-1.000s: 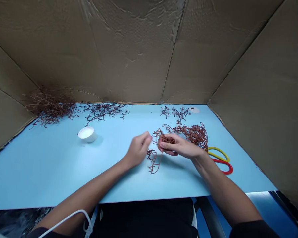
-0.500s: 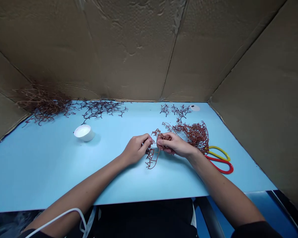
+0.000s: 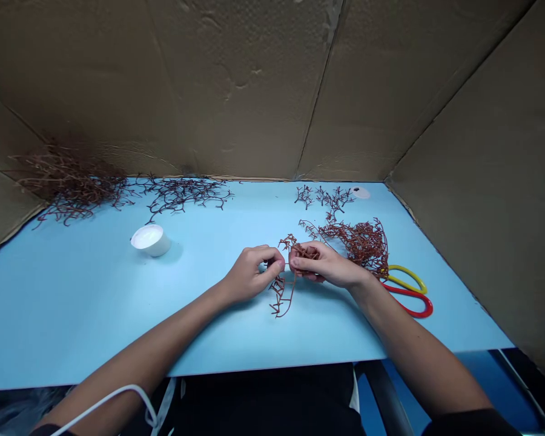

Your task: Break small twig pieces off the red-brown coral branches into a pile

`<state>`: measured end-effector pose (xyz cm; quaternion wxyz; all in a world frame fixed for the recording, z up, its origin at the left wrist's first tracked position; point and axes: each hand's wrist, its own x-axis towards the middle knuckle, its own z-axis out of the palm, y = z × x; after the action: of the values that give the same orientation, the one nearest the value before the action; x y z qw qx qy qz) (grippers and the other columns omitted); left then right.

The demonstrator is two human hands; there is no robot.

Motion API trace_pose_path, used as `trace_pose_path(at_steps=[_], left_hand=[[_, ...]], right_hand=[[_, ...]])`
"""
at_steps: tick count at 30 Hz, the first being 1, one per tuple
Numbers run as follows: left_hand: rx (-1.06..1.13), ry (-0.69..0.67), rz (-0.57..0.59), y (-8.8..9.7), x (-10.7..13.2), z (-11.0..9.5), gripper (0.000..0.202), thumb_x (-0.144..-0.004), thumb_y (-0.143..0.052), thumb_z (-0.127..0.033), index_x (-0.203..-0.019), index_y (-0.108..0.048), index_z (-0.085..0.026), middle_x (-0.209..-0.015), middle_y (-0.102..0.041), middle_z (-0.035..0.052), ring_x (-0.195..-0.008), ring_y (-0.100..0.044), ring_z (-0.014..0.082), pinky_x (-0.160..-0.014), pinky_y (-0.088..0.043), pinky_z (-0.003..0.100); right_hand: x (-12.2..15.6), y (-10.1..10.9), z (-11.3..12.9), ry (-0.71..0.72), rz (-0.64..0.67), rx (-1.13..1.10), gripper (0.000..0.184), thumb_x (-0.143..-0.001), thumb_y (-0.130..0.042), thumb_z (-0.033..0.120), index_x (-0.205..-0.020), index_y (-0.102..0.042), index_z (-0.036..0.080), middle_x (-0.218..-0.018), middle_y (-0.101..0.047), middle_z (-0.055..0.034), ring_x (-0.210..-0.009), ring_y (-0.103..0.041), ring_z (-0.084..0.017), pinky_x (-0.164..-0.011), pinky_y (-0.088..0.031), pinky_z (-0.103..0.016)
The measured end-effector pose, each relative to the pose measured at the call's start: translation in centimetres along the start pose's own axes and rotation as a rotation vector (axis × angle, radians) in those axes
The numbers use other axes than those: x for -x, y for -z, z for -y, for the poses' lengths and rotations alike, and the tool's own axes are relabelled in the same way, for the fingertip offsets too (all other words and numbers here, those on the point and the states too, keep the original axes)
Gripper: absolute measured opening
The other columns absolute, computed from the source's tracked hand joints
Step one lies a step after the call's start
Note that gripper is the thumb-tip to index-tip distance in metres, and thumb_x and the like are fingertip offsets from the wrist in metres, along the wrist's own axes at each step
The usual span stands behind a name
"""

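Observation:
Over the front middle of the table, my right hand [image 3: 320, 263] is closed around a bunch of reddish-brown plastic twigs [image 3: 282, 297], thin and branching. Part of the bunch hangs down between the hands, and some tips stick up above the fingers. My left hand [image 3: 258, 272] is beside it, thumb and forefinger pinched together at the bunch's left side. What exactly lies in that pinch is hidden by the fingers. Just beyond my right hand lies a tangled pile of the same reddish-brown twigs [image 3: 366, 242].
Scissors with one yellow and one red handle [image 3: 418, 313] lie right of my forearm, blades hidden. A white cup [image 3: 151, 241] stands left. Darker twigs [image 3: 186, 194] and a large brown heap [image 3: 79, 188] are at the back left, small sprigs [image 3: 333, 198] back right. Cardboard walls [image 3: 236, 91] enclose the table.
My left thumb and forefinger have come closer to my right hand, pinching at the bunch. The hanging twigs have shifted slightly down. The whole view has tilted a little.

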<state>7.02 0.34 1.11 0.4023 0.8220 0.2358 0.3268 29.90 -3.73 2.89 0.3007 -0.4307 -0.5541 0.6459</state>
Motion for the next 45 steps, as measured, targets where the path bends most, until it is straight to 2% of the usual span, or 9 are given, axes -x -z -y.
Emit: trace_pose_path(at_steps=[7,12,19,25,30,34,39,43,45], left_hand=[[0.089,-0.015,0.044,0.5,0.0,-1.0,0.03,-0.099,-0.055,-0.035,-0.075,-0.064,-0.02,-0.069,-0.064,0.0017,-0.066,-0.057,0.0158,-0.068,-0.047,0.03],[0.107,0.055,-0.163,3.0,-0.5,-0.3,0.032,-0.101,-0.051,-0.036,-0.075,-0.061,-0.02,-0.068,-0.064,0.002,-0.066,-0.058,0.0156,-0.068,-0.049,0.03],[-0.124,-0.092,0.045,1.3,-0.4,1.0,0.023,-0.097,-0.056,-0.025,-0.086,-0.075,-0.021,-0.081,-0.076,0.0043,-0.08,-0.066,0.0196,-0.08,-0.051,0.035],[-0.045,-0.089,0.035,1.5,-0.2,0.8,0.032,-0.105,-0.046,-0.029,-0.1,-0.076,-0.02,-0.098,-0.08,0.0059,-0.093,-0.068,0.0221,-0.089,-0.051,0.04],[0.033,0.018,0.041,0.5,0.0,0.2,0.021,-0.106,-0.054,-0.031,-0.098,-0.069,-0.019,-0.088,-0.076,0.0026,-0.074,-0.064,0.0151,-0.07,-0.046,0.03],[0.146,0.103,-0.084,-0.2,0.0,0.3,0.02,-0.101,-0.067,-0.037,-0.094,-0.061,-0.019,-0.079,-0.069,0.0007,-0.065,-0.058,0.0127,-0.061,-0.043,0.027],[0.279,0.117,-0.264,0.0,-0.4,0.2,0.018,-0.094,-0.076,-0.032,-0.097,-0.065,-0.018,-0.088,-0.07,0.0034,-0.079,-0.067,0.0153,-0.074,-0.053,0.028],[0.322,0.114,-0.274,0.0,-0.4,-0.4,0.024,-0.093,-0.08,-0.032,-0.112,-0.076,-0.018,-0.092,-0.075,0.0049,-0.083,-0.069,0.0164,-0.075,-0.055,0.029],[0.317,0.108,-0.265,-0.1,-0.4,-0.6,0.017,-0.093,-0.079,-0.031,-0.106,-0.08,-0.019,-0.09,-0.076,0.005,-0.082,-0.07,0.0161,-0.076,-0.056,0.029]], right_hand=[[1.7,1.9,0.9,0.038,0.159,0.085,0.039,-0.09,-0.08,0.055,-0.084,-0.065,0.019,-0.069,-0.056,0.0031,-0.052,-0.038,-0.007,-0.041,-0.025,-0.021],[2.1,3.1,1.0,0.262,-0.124,-0.004,0.045,-0.09,-0.08,0.055,-0.073,-0.056,0.021,-0.065,-0.051,0.0031,-0.05,-0.035,-0.007,-0.041,-0.019,-0.024],[0.4,0.5,0.8,0.064,-0.076,0.01,0.039,-0.097,-0.072,0.057,-0.092,-0.062,0.02,-0.089,-0.073,-0.0055,-0.049,-0.046,-0.006,-0.041,-0.026,-0.024],[0.0,0.0,0.6,0.046,-0.079,0.041,0.041,-0.096,-0.07,0.06,-0.091,-0.061,0.02,-0.094,-0.078,-0.0062,-0.046,-0.051,-0.005,-0.04,-0.03,-0.023],[-0.4,-0.4,0.0,0.063,-0.087,-0.074,0.041,-0.093,-0.075,0.06,-0.091,-0.059,0.022,-0.063,-0.065,0.005,-0.039,-0.045,-0.006,-0.038,-0.026,-0.022],[-0.7,-1.5,-0.5,0.076,-0.176,-0.243,0.043,-0.086,-0.084,0.057,-0.094,-0.06,0.022,-0.055,-0.053,0.0095,-0.039,-0.041,-0.006,-0.037,-0.021,-0.021],[-0.9,-3.2,-1.0,0.034,-0.201,-0.455,0.049,-0.072,-0.098,0.039,-0.103,-0.066,0.02,-0.074,-0.065,0.0057,-0.044,-0.037,-0.002,-0.04,-0.022,-0.019],[-1.0,-4.3,-1.1,0.04,-0.227,-0.552,0.037,-0.068,-0.099,0.032,-0.088,-0.07,0.019,-0.067,-0.056,0.0081,-0.046,-0.033,-0.002,-0.042,-0.021,-0.019],[-0.9,-4.5,-0.8,0.063,-0.249,-0.583,0.034,-0.066,-0.098,0.031,-0.082,-0.071,0.018,-0.065,-0.053,0.0085,-0.047,-0.03,-0.002,-0.042,-0.02,-0.019]])
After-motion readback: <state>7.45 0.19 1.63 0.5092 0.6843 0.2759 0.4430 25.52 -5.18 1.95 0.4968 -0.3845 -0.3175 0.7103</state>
